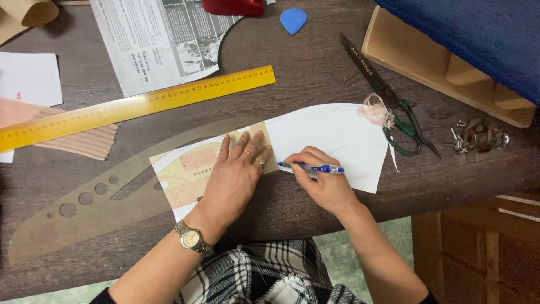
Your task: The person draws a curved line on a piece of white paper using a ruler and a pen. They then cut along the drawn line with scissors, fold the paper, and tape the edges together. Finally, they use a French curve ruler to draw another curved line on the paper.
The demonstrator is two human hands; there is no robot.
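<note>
Dark wooden tabletop [315, 73], cluttered: on it lies a white paper sheet [337, 138]. Her left hand [236, 174] presses flat, fingers spread, on a translucent curved ruler [112, 191] over the paper. Her right hand [323, 180] pinches a blue pen [312, 167], tip touching the sheet.

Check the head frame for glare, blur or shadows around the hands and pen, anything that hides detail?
Head view: soft, even light, no harsh glare on the dark table. Left hand and right hand look sharp, little motion blur; blue pen is crisp. Faint shadows under both hands on the white paper. The clear curve template is low-contrast against the wood. Small print on the yellow ruler is soft.
</note>
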